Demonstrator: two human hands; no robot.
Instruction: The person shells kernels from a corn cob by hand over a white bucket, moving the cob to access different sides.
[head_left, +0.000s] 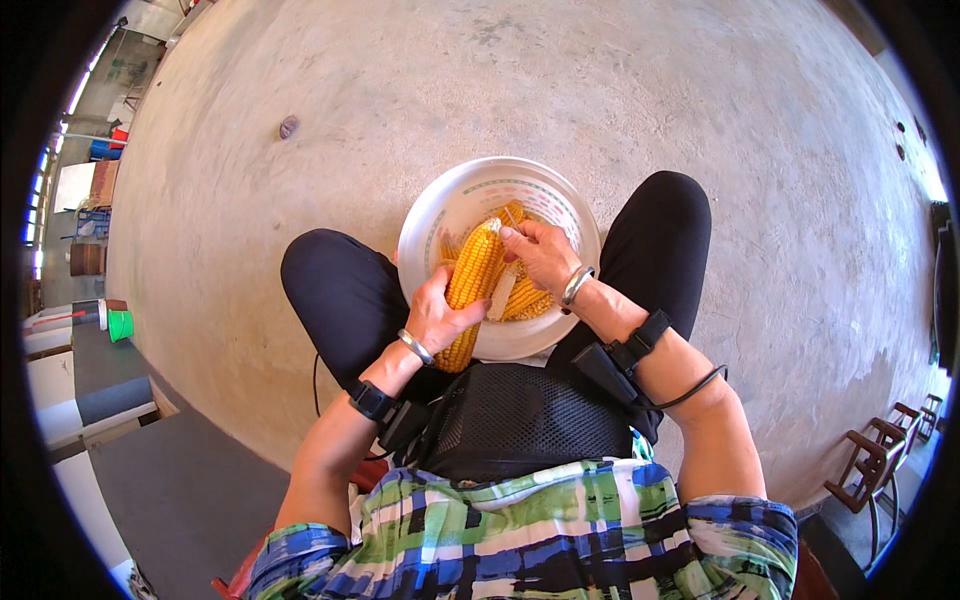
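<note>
My left hand (442, 311) grips a yellow corn cob (470, 289), its kernels on, tilted over the near left rim of a white basin (501, 166). At the cob's upper tip, my right hand (544, 251) has its thumb and fingers closed on a thin pointed tool (511, 217); its handle is hidden in the hand. Inside the basin lie several more corn cobs (525, 300), some loose kernels and a pale, bare stretch of cob (504, 292). The basin stands between my knees.
Concrete floor (360, 135) surrounds the basin, with a small dark object (289, 127) lying at the upper left. A green bucket (120, 325) is at the far left. Wooden stools (870, 457) stand at the lower right. A black mesh pouch (532, 416) rests at my lap.
</note>
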